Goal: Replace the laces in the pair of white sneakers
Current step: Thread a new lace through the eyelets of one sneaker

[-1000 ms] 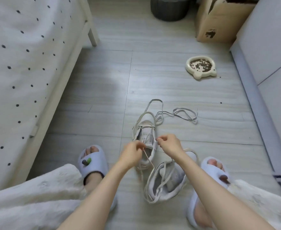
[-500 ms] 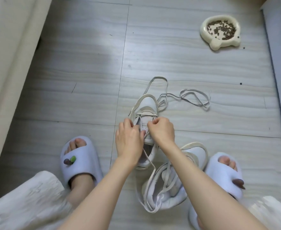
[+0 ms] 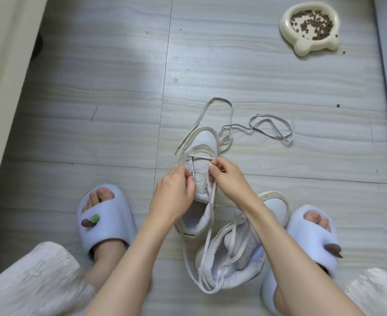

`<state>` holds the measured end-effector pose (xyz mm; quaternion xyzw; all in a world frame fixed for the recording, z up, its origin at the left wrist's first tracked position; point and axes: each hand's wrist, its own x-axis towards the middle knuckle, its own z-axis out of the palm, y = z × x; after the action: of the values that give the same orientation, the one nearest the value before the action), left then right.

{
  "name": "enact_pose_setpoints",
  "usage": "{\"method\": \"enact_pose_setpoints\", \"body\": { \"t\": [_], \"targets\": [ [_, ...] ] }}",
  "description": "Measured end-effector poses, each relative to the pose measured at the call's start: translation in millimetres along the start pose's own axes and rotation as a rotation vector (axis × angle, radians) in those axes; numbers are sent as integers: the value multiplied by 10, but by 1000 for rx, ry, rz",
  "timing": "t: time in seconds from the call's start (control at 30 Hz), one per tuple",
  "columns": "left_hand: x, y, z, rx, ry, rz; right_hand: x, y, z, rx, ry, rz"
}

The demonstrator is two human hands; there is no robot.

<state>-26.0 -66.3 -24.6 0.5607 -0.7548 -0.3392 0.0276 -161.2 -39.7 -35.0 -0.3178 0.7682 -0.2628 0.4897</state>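
Left hand [image 3: 173, 197]: fingers curled, pinching the lace [image 3: 211, 208] at the far sneaker's eyelets.
Right hand [image 3: 228, 176]: fingertips pinched on the same lace.
Far sneaker [image 3: 205, 142]: under both hands, toe at 12 o'clock.
Near sneaker [image 3: 236, 254]: at 5 o'clock, on its side.
Loose lace [image 3: 271, 127]: on the floor at 2 o'clock.
Bowl [image 3: 288, 30]: far off at 1 o'clock.

The grey wood-grain floor [image 3: 119, 87] carries two white sneakers [image 3: 205, 142] (one upright, the nearer one [image 3: 236, 265] tipped on its side), a loose lace [image 3: 270, 128], a cream bowl [image 3: 302, 45] of kibble and two slippered feet [image 3: 110, 215].
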Motion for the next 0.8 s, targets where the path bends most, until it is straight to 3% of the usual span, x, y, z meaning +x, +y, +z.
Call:
{"method": "enact_pose_setpoints", "body": {
  "t": [0.1,0.2,0.33,0.4,0.6,0.8],
  "targets": [
    [38,-36,-23,-70,-54,-14,-65,-51,-24,53,-68,2],
    [-37,-30,-23,-213,5,-30,-139,-99,9,119,-19,-23],
    [-206,-43,-81,-243,54,-78,-272,-17,-59,569,43,108],
    [-198,-49,-164,-247,6,-73,-355,40,-124,606,64,119],
    [-127,33,-261,-350,-143,-91,-507,6,-151,239,123,-47],
    [-174,51,-126,-575,-218,-289,-673,-70,-142,-300,6,-123]
  ]
}}
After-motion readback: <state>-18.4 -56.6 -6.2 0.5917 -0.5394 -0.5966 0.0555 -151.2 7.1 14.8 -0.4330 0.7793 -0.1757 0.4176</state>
